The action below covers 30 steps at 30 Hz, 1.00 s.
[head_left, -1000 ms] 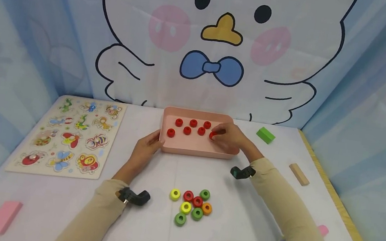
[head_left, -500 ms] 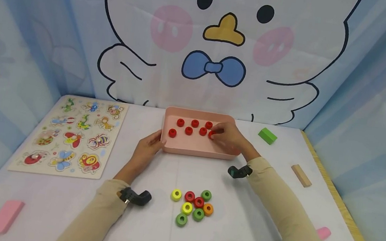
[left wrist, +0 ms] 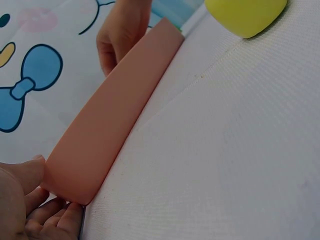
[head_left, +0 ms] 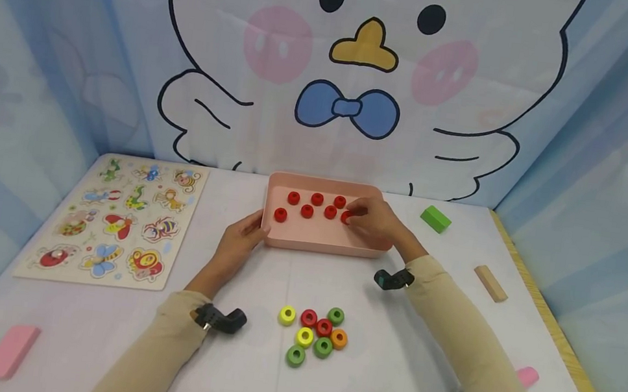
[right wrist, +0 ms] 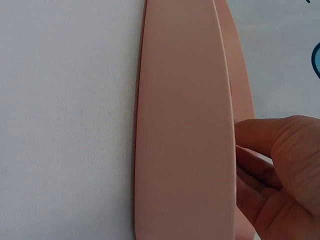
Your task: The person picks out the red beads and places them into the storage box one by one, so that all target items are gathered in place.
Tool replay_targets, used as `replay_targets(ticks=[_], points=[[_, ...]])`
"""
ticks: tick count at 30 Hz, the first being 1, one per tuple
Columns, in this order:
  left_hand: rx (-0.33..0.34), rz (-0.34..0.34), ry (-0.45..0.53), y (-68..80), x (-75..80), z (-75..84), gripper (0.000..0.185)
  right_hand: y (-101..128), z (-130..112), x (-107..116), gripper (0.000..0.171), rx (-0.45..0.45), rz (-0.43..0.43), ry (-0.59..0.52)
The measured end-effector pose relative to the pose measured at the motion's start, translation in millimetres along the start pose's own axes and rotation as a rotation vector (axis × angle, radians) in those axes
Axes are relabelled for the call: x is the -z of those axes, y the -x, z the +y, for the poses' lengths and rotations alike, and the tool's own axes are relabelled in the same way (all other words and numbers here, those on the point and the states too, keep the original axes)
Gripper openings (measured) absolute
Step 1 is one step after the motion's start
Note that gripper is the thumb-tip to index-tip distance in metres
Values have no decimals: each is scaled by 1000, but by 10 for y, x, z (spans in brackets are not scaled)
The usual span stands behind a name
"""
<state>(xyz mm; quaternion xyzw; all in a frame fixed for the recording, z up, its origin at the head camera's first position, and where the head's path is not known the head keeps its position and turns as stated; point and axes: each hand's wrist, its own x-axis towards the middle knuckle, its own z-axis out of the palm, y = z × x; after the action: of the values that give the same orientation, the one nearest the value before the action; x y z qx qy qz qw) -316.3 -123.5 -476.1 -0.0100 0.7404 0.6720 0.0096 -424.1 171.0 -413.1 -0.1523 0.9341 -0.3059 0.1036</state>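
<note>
A shallow pink tray (head_left: 320,240) stands at the back of the table, with several red beads (head_left: 307,211) spread over its floor. My left hand (head_left: 234,245) holds the tray's left end; in the left wrist view its thumb lies at the rim and its fingers (left wrist: 55,217) curl at the lower corner. Reaching in over the right part of the tray, my right hand (head_left: 376,219) pinches a red bead (head_left: 345,217) beside the others. In the right wrist view the tray's front wall (right wrist: 185,125) hides the fingertips and that bead.
A loose group of yellow, red, green and orange beads (head_left: 324,328) lies nearer on the table. An insect puzzle board (head_left: 180,232) is at left, a pink block (head_left: 9,352) at front left. Right of the tray are a green block (head_left: 435,219) and a wooden block (head_left: 490,283).
My right hand, pinching the red bead, shifts slightly left toward the other beads, then a little back to the right. The left hand stays on the tray's end.
</note>
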Motion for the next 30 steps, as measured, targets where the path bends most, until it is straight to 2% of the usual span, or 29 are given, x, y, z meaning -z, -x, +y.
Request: replay_targets(ticks=[4, 6, 11, 14, 17, 19, 22, 26, 30], points=[[-6, -2, -25, 9, -15, 35, 58, 143, -54, 58, 33, 15, 5, 29], [-8, -5, -27, 14, -14, 49, 58, 241, -115, 73, 31, 54, 6, 42], [-7, -2, -25, 19, -1, 43, 59, 570, -326, 19, 32, 236, -33, 71], [-10, -5, -5, 19, 0, 25, 59, 781, -433, -81, 32, 344, -126, 69], [-13, -12, 16, 15, 3, 13, 59, 945, -508, -219, 32, 425, -279, 15], [-18, -17, 29, 11, 4, 9, 59, 1030, -537, -317, 32, 450, -390, -24], [-10, -15, 30, 6, 2, 4, 59, 1122, -576, -443, 31, 441, -522, -50], [-8, -15, 36, 5, 3, 7, 59, 1177, -597, -559, 26, 423, -616, -61], [-9, -19, 43, 4, 2, 3, 58, 1197, -598, -629, 22, 430, -642, -61]])
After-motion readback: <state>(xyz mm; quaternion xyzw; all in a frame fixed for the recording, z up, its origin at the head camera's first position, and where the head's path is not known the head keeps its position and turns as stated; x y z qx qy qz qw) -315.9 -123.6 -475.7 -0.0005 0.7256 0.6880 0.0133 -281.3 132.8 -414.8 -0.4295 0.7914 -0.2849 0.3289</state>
